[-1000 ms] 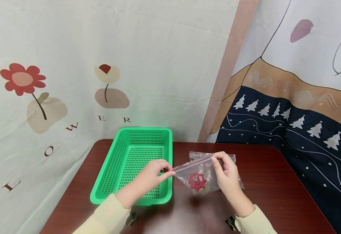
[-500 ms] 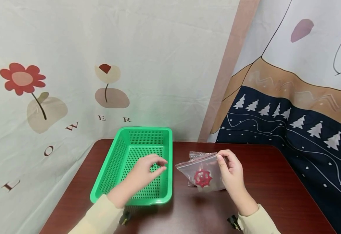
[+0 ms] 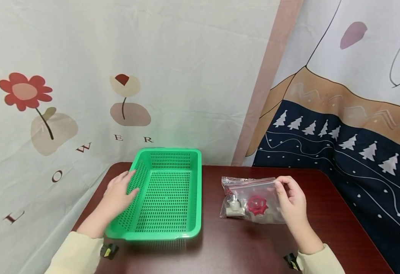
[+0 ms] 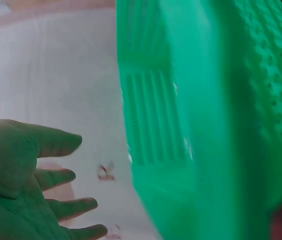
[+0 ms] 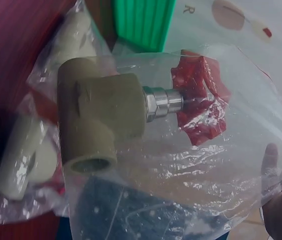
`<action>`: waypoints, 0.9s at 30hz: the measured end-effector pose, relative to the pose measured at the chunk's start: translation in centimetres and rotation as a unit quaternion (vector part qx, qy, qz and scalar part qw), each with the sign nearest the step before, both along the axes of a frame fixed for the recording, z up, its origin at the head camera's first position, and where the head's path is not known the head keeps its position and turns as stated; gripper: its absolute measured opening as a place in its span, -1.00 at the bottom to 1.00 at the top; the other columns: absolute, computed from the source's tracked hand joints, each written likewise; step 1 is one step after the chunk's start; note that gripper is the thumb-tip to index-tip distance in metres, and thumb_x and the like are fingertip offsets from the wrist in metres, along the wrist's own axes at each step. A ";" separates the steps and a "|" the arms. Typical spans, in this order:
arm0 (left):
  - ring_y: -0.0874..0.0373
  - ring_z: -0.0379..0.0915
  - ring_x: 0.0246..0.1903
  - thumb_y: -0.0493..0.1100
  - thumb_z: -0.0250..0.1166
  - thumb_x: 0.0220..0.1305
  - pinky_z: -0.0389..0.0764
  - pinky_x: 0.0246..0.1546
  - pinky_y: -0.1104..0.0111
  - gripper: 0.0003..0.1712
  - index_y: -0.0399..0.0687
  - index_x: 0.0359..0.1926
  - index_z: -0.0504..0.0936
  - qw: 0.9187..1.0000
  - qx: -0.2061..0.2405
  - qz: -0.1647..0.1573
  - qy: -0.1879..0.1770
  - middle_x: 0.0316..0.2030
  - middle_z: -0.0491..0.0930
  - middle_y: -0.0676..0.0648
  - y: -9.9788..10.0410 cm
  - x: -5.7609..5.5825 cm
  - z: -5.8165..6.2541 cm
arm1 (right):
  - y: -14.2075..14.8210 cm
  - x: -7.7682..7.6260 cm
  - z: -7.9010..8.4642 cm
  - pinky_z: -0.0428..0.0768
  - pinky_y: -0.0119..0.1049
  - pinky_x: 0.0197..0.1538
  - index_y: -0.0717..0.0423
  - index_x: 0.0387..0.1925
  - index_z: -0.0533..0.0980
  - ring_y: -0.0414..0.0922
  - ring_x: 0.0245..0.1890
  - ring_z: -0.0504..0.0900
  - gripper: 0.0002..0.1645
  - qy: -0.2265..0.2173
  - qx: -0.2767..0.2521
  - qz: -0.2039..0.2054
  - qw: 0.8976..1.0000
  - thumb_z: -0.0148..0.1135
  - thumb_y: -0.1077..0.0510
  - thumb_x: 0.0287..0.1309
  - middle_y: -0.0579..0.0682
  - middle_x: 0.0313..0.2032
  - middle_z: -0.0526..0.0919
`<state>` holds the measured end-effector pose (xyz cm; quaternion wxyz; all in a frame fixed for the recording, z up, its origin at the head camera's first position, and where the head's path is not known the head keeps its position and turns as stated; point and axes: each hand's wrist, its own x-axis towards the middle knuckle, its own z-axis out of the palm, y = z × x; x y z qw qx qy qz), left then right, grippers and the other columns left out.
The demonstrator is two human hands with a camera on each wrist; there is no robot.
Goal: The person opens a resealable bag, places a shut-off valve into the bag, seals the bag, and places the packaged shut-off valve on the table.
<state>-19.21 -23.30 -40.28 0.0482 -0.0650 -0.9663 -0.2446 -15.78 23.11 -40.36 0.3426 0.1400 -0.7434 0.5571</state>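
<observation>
My right hand [image 3: 293, 199] pinches the upper right corner of a clear zip-lock bag [image 3: 266, 189]. Inside that bag is a pipe valve [image 5: 106, 107] with a grey-beige tee body, a metal stem and a red handwheel [image 3: 257, 205]. Behind and to its left lies a second clear bag [image 3: 224, 213], partly covered by the first, with a similar beige fitting [image 3: 234, 209] in it. My left hand [image 3: 116, 196] is over the left rim of a green plastic basket [image 3: 199, 190], fingers spread. In the left wrist view, its fingers [image 4: 56, 142] stand apart from the basket wall.
The basket stands on a dark red-brown table [image 3: 213, 251], left of the bags, with nothing in it. A printed cloth [image 3: 186, 76] hangs behind the table's back edge. A dark blue patterned cloth [image 3: 340, 160] hangs at the right.
My left hand has let go of the zip-lock bag and moved left across the basket to its left rim. My right hand has carried the bag to the right, uncovering more of the second bag.
</observation>
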 end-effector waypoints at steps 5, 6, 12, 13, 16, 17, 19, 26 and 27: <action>-0.47 0.02 0.26 -0.23 0.07 0.33 0.20 0.14 -0.28 -0.22 -0.38 0.42 -0.09 0.998 0.041 0.009 -0.057 0.31 0.04 -0.53 -3.0 -0.4 -1.4 | 1.7 0.2 0.1 0.53 -0.65 -0.16 0.41 -0.22 0.47 -0.38 -0.39 0.65 -0.87 -0.019 0.034 -0.046 0.998 0.08 0.49 0.18 -0.05 -0.35 0.55; -0.46 0.06 0.25 -0.23 0.04 0.34 0.27 0.11 -0.25 -0.22 -0.39 0.43 -0.12 0.996 0.050 0.012 -0.073 0.31 0.05 -0.53 -3.5 -0.4 -1.6 | 2.0 0.2 0.2 0.53 -0.65 -0.14 0.39 -0.20 0.47 -0.39 -0.38 0.64 -0.87 -0.025 0.038 -0.053 0.998 0.07 0.47 0.20 -0.07 -0.34 0.55; -0.44 0.14 0.22 -0.22 -0.08 0.44 0.43 0.03 -0.12 -0.33 -0.46 0.40 -0.10 0.979 0.115 0.023 -0.167 0.25 0.15 -0.55 -5.5 -0.1 -2.7 | 4.0 0.4 0.5 0.56 -0.62 -0.16 0.43 -0.19 0.41 -0.37 -0.37 0.65 -0.88 -0.061 0.006 -0.070 0.996 0.02 0.40 0.27 -0.14 -0.36 0.56; -0.44 0.13 0.22 -0.21 -0.09 0.45 0.42 0.04 -0.11 -0.35 -0.47 0.39 -0.06 0.977 0.124 0.024 -0.175 0.24 0.17 -0.55 -5.7 0.0 -2.8 | 4.4 0.4 0.4 0.56 -0.61 -0.17 0.44 -0.18 0.40 -0.37 -0.37 0.65 -0.87 -0.067 0.002 -0.074 0.995 0.02 0.39 0.28 -0.15 -0.36 0.56; -0.42 0.16 0.20 -0.19 -0.07 0.46 0.45 0.01 -0.08 -0.38 -0.47 0.37 0.03 0.973 0.136 0.031 -0.182 0.22 0.21 -0.54 -5.9 -0.1 -3.1 | 5.6 0.5 0.3 0.58 -0.58 -0.22 0.44 -0.14 0.37 -0.35 -0.36 0.66 -0.84 -0.092 -0.017 -0.081 0.992 0.00 0.36 0.30 -0.14 -0.37 0.59; -0.41 0.19 0.18 -0.18 -0.06 0.46 0.47 -0.01 -0.05 -0.39 -0.48 0.36 0.06 0.974 0.137 0.033 -0.180 0.20 0.24 -0.53 -5.9 -0.1 -3.1 | 6.0 0.6 0.3 0.58 -0.58 -0.23 0.44 -0.14 0.37 -0.35 -0.37 0.66 -0.83 -0.098 -0.019 -0.086 0.991 -0.01 0.36 0.30 -0.15 -0.38 0.60; -0.38 0.26 0.14 -0.18 -0.04 0.45 0.50 -0.06 0.00 -0.40 -0.48 0.35 0.09 0.974 0.139 0.039 -0.175 0.17 0.29 -0.52 -5.9 -0.1 -3.2 | 6.9 0.6 0.1 0.57 -0.61 -0.25 0.43 -0.14 0.37 -0.37 -0.39 0.66 -0.82 -0.111 -0.015 -0.100 0.989 -0.01 0.35 0.31 -0.19 -0.40 0.61; -0.29 0.37 0.07 -0.21 -0.03 0.44 0.55 -0.12 0.10 -0.42 -0.50 0.33 0.12 0.973 0.150 0.041 -0.171 0.11 0.36 -0.49 -5.7 -0.1 -3.2 | 9.9 0.6 -0.6 0.58 -0.62 -0.35 0.23 -0.20 0.42 -0.42 -0.45 0.63 -0.91 -0.151 -0.037 -0.139 0.978 0.01 0.27 0.33 -0.25 -0.46 0.60; -0.29 0.36 0.07 -0.21 -0.03 0.44 0.55 -0.12 0.10 -0.42 -0.50 0.33 0.12 0.973 0.149 0.042 -0.171 0.11 0.35 -0.49 -5.7 -0.1 -3.2 | 10.3 0.6 -0.8 0.58 -0.61 -0.36 0.19 -0.21 0.42 -0.41 -0.45 0.63 -0.92 -0.155 -0.054 -0.135 0.977 0.01 0.26 0.33 -0.24 -0.45 0.60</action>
